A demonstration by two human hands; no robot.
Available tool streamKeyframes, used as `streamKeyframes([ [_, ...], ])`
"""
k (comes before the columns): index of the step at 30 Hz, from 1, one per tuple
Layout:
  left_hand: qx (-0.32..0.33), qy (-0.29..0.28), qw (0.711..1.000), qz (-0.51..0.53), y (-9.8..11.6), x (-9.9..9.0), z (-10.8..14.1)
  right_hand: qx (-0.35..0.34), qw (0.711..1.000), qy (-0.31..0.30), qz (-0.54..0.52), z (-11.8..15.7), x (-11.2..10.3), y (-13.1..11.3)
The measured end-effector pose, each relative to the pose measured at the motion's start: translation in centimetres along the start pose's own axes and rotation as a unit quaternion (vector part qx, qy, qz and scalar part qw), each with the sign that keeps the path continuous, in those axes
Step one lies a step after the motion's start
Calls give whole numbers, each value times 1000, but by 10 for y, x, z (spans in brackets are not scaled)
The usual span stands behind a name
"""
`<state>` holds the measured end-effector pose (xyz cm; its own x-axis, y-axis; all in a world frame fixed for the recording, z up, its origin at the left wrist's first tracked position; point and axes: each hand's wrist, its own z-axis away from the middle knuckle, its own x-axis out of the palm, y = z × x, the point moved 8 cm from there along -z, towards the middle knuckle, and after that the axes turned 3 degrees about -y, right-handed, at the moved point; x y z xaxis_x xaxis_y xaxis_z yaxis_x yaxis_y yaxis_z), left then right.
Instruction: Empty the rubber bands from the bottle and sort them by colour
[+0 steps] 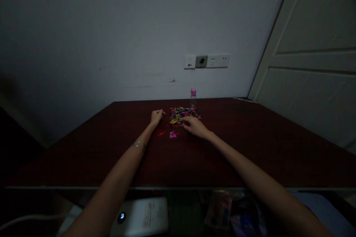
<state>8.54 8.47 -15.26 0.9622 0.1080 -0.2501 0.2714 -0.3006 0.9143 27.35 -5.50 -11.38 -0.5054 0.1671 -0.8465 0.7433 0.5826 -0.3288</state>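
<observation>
A heap of small, thin pieces in yellow, blue, pink, red and black lies spread on the dark red table; their exact kind is too small to tell. At the heap's near right edge is my right hand, its thumb and fingers bent together over the pieces. My left hand rests on the table just left of the heap, fingers curled closed. Whatever either hand holds, if anything, is hidden. Nearer to me lie a small group of pink pieces and a few red pieces.
Behind the heap stands a clear bottle with a pink cap, close to the wall. Sockets are set in the wall above. Below the table's front edge are a white box-like device with a lit display and some packets.
</observation>
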Motion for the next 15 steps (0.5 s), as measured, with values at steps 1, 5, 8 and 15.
streamKeyframes([
  [1,-9,18,999,26,-2,-4,0,-12,1000,-12,-8,0,6,-9],
  [5,-31,57,993,102,-7,-12,1,-46,997,-61,-16,6,25,-33],
  [8,-36,42,993,102,-7,-10,0,-45,996,-77,-11,8,29,-36],
  [15,-64,-34,992,105,0,-2,7,-15,1000,-25,-11,3,6,-8],
])
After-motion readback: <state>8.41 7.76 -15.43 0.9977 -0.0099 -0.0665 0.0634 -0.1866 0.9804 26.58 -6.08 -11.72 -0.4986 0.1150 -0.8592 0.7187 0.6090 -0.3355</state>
